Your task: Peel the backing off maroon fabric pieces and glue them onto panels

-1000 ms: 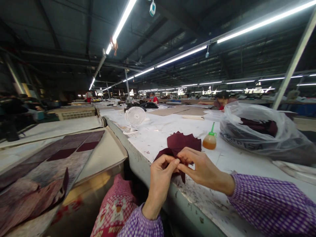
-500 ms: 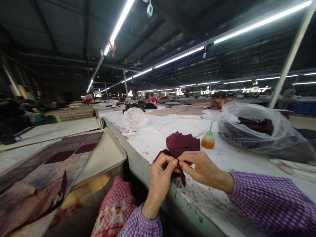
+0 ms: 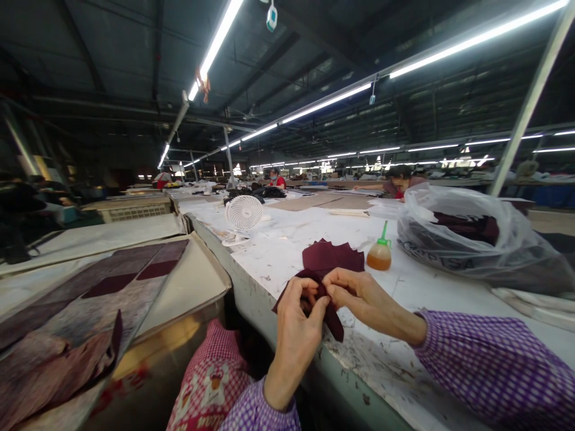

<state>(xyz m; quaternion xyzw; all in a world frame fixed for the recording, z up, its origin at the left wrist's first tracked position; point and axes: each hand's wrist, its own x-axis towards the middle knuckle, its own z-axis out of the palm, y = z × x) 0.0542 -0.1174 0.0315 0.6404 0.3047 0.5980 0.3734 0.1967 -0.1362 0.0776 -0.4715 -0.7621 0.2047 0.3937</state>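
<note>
My left hand (image 3: 297, 326) and my right hand (image 3: 363, 299) meet at the near edge of the white worktable (image 3: 431, 299). Both pinch one small dark maroon fabric piece (image 3: 333, 320), whose lower corner hangs over the table edge. Just behind it lies a fanned stack of maroon fabric pieces (image 3: 332, 254). A small glue bottle (image 3: 380, 254) with amber liquid and a green nozzle stands right of that stack.
A clear plastic bag (image 3: 471, 239) holding maroon pieces lies at the right. A small white fan (image 3: 244, 214) stands farther back. A board (image 3: 112, 281) with maroon pieces laid out sits at the left. Other people work at distant tables.
Both hands keep working the same maroon piece; my left hand has turned and lifted a little, and the piece hangs lower over the table edge.
</note>
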